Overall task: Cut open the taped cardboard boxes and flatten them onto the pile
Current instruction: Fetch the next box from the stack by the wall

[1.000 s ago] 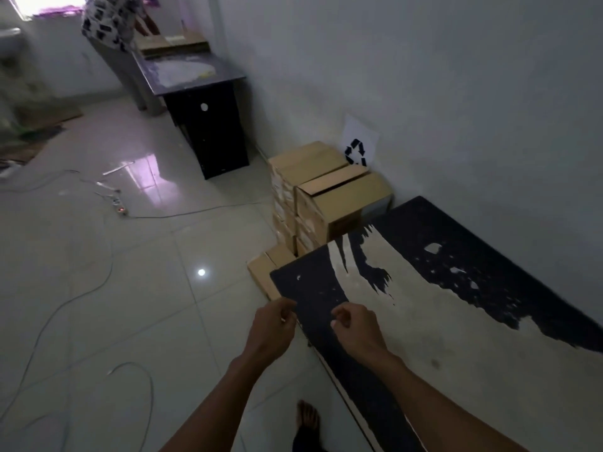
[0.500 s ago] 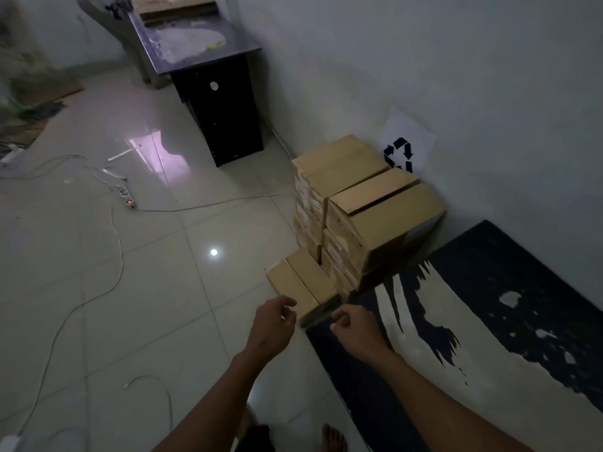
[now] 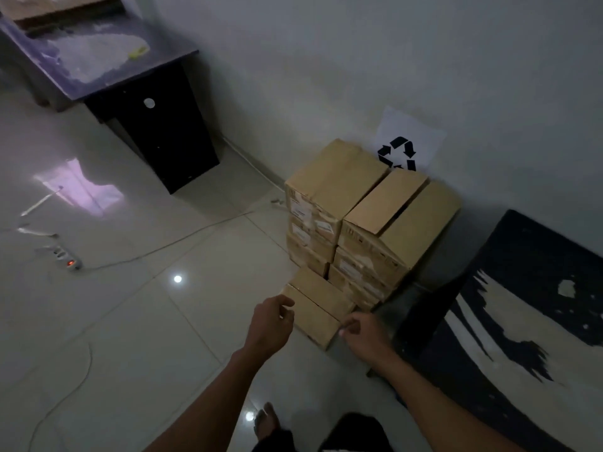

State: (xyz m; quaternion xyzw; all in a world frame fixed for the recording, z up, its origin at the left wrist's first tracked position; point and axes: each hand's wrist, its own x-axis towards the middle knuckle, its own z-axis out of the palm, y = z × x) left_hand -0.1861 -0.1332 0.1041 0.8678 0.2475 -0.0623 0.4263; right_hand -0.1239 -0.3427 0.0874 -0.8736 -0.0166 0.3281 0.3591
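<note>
**Low box on the floor, just ahead of my hands**

The low cardboard box (image 3: 318, 308) lies on the tiled floor (image 3: 137, 321), its top flaps closed along a centre seam. It sits right in front of the taller stack of boxes (image 3: 365, 220) that stands against the wall, under a recycling sign (image 3: 403, 148).

My left hand (image 3: 269, 324) is at the box's near-left edge; whether it touches I cannot tell. Its grip is loose, fingers lightly curled, holding nothing. My right hand (image 3: 363, 334) is at the near-right corner, grip likewise relaxed and empty.

To my right is a worn dark desk (image 3: 522, 321). Farther left, a black cabinet (image 3: 163, 135) and a power strip (image 3: 67, 257) with its cable.
</note>
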